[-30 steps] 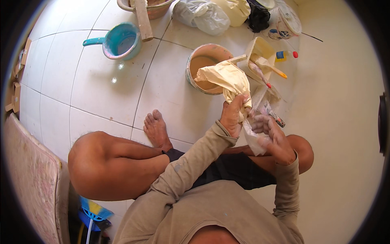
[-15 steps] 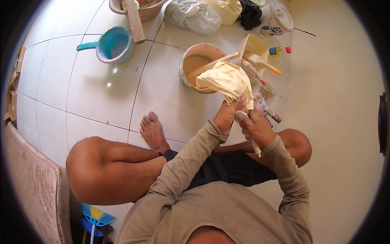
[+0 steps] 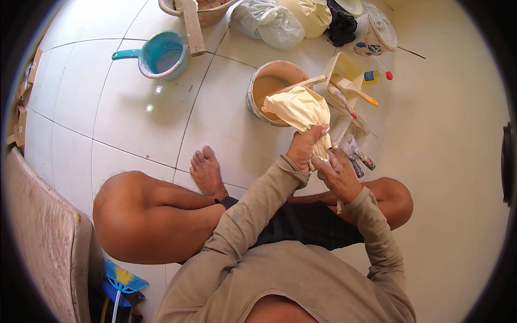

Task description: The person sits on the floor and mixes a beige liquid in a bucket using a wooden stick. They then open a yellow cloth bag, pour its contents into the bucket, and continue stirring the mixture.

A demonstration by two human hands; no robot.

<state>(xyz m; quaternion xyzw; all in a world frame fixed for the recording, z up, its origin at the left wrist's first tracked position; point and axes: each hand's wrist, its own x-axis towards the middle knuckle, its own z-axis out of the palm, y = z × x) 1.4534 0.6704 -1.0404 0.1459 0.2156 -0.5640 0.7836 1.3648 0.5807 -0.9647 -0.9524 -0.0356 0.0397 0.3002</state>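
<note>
A cream cloth bundle (image 3: 298, 108), bulging and wet-looking, hangs over a round bucket (image 3: 257, 78) that holds tan liquid. My left hand (image 3: 305, 148) grips the twisted neck of the bundle. My right hand (image 3: 335, 172) clasps the lower tail of the same cloth just beside it. I sit on the white tiled floor with my bare foot (image 3: 206, 171) stretched forward and both knees raised.
A blue dipper (image 3: 162, 54) stands at the far left. A yellow tray (image 3: 344, 71) with brushes, scrapers (image 3: 358, 156), plastic bags (image 3: 267, 21) and a lidded tub (image 3: 378, 30) crowd the back right. A mattress edge (image 3: 43, 242) and a broom (image 3: 123, 280) lie at my left.
Both hands have drawn closer together on the cloth neck, and the bundle has shifted slightly left over the bucket. The tail of the cloth is now more tightly wound.
</note>
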